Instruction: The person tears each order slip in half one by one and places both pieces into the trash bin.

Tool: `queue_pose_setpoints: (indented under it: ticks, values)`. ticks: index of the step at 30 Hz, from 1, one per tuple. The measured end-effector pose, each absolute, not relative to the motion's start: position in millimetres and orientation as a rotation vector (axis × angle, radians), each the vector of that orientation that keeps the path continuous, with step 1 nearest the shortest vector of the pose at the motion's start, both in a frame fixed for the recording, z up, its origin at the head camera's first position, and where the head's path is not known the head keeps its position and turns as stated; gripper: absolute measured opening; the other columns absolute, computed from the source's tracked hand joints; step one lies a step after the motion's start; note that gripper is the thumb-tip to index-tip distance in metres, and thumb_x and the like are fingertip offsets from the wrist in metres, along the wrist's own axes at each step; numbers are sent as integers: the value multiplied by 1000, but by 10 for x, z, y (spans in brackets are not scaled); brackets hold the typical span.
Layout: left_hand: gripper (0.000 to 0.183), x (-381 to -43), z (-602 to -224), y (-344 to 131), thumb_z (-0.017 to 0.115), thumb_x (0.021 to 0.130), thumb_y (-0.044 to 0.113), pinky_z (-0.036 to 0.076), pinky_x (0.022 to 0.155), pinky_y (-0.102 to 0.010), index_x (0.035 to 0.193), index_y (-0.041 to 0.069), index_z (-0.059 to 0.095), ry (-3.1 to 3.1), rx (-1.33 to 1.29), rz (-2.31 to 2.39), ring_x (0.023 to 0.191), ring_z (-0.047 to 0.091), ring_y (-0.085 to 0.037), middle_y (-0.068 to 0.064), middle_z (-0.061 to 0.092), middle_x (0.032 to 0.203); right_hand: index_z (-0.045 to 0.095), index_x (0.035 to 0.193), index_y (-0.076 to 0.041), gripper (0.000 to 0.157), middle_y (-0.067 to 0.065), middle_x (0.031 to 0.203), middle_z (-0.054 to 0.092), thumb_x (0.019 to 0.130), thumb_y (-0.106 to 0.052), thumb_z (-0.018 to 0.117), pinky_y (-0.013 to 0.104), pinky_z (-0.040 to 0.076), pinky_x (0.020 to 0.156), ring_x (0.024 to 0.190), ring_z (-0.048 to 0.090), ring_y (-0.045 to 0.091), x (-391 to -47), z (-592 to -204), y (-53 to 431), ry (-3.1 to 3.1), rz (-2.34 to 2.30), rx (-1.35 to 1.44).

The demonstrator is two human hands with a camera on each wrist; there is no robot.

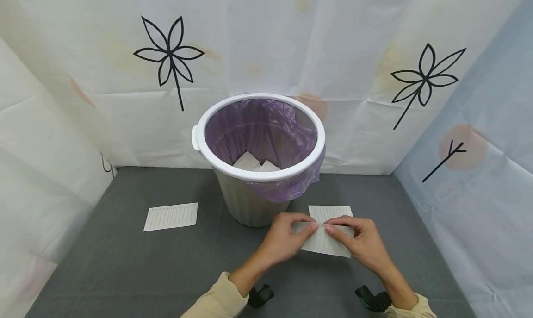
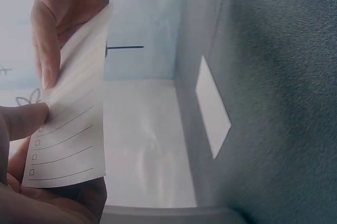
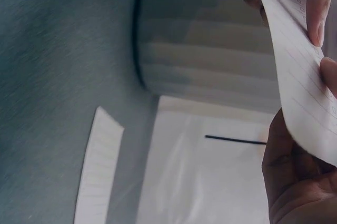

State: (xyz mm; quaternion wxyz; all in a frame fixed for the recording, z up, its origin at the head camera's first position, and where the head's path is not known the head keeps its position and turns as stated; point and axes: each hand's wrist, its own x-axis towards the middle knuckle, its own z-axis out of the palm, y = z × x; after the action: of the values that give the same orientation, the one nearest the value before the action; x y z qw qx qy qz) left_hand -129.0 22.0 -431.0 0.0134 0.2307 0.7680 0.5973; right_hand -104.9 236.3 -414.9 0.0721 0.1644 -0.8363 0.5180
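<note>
Sheet (image 1: 326, 243) held above worktop (image 1: 125, 267), in front and to right of bin (image 1: 245, 207); upper edge pinched near middle by left grip (image 1: 286, 238) and right grip (image 1: 365, 244). Likely light, limp, easily torn; best taken by edge, thumb against fingers.

The bench (image 1: 125, 262) leaves 2 low passages, between the left hand (image 1: 283, 240) and the paper slip (image 1: 171, 216) farther left and between the right hand (image 1: 366, 245) and the right wall (image 1: 483, 216), while the bin (image 1: 250, 202) just beyond the left hand blocks the way ahead.
</note>
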Motion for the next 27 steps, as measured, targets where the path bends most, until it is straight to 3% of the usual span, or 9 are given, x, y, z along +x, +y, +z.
queue_pose_setpoints:
  ticks: [7, 16, 27]
  values:
    - [14, -1214, -4163, 60, 71, 97, 20, 52, 88, -29, 103, 12, 80, 2421, 694, 1884, 96, 67, -6, 9, 75, 99, 79, 101, -3, 16, 7, 98, 75, 90, 5, 72, 26, 55, 71, 91, 67, 13, -1076, -4081, 2219, -2405, 1641, 619]
    - [10, -1160, -4013, -152, 73, 95, 18, 53, 82, -29, 99, 13, 80, 2480, 718, 1902, 94, 67, -7, 12, 75, 97, 79, 101, -3, 14, 7, 97, 76, 90, 5, 72, 28, 57, 66, 90, 68, 14, -1095, -3978, 2012, -2350, 1701, 670]
    - [9, -1118, -3901, -405, 75, 94, 17, 54, 82, -31, 100, 14, 81, 2491, 695, 1928, 94, 69, -8, 13, 76, 97, 78, 101, -1, 14, 8, 92, 75, 91, 5, 71, 29, 56, 63, 77, 68, 16, -1124, -3913, 1757, -2288, 1817, 735]
